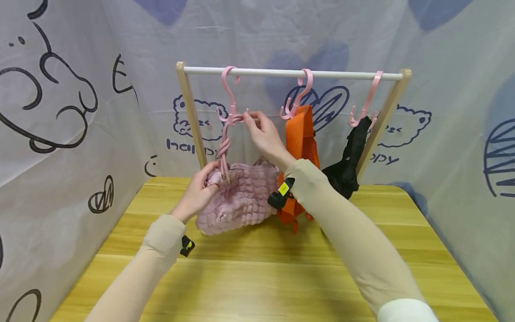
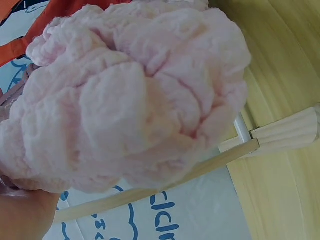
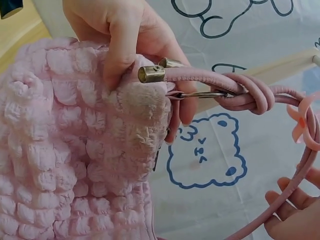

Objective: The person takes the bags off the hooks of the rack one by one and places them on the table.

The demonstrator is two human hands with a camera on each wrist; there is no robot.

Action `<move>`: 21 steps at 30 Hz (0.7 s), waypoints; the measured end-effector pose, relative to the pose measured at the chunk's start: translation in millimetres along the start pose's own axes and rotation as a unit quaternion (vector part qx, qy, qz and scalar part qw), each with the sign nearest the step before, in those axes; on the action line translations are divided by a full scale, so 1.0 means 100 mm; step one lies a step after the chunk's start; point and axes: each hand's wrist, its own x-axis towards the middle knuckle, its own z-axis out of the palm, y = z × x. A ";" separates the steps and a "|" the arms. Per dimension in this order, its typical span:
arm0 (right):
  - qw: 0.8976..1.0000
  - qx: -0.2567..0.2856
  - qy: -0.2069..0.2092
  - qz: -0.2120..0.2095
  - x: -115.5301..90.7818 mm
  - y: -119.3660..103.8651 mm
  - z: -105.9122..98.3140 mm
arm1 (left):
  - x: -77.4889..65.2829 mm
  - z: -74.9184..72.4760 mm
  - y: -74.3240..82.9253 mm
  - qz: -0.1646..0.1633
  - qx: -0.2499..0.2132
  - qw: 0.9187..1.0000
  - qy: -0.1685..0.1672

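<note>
A pink puffy quilted handbag (image 1: 245, 197) hangs tilted, its lower edge close to the table. My left hand (image 1: 196, 193) grips its upper left corner, below the knotted strap (image 3: 250, 95) with metal tips. Up at the left pink hook (image 1: 231, 96), my right hand (image 1: 265, 136) pinches the strap, which lies over the hook's lower prongs. In the right wrist view, the right-hand fingers (image 3: 287, 200) are beside the strap's loop. The bag's puffy side (image 2: 125, 110) fills most of the left wrist view and hides most of the left hand.
A white rail (image 1: 265, 72) on wooden posts stands at the back of the wooden table (image 1: 241, 277). An orange bag (image 1: 298, 134) hangs from the middle hook (image 1: 306, 87), right beside the pink bag. Further right, a black bag (image 1: 348, 165) hangs from another hook (image 1: 372, 94).
</note>
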 end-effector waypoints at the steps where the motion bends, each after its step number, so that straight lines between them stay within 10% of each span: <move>1: 1.000 -0.001 0.001 0.000 0.01 0.01 0.01 | 0.00 0.01 -0.01 0.003 -0.002 1.000 0.002; 15: 0.990 -0.091 0.066 -0.080 0.07 0.03 0.09 | 0.01 0.04 0.04 -0.004 -0.034 0.999 0.001; 21: 0.991 -0.102 0.056 -0.071 0.08 0.02 0.08 | 0.05 -0.05 0.10 0.047 -0.064 0.996 0.039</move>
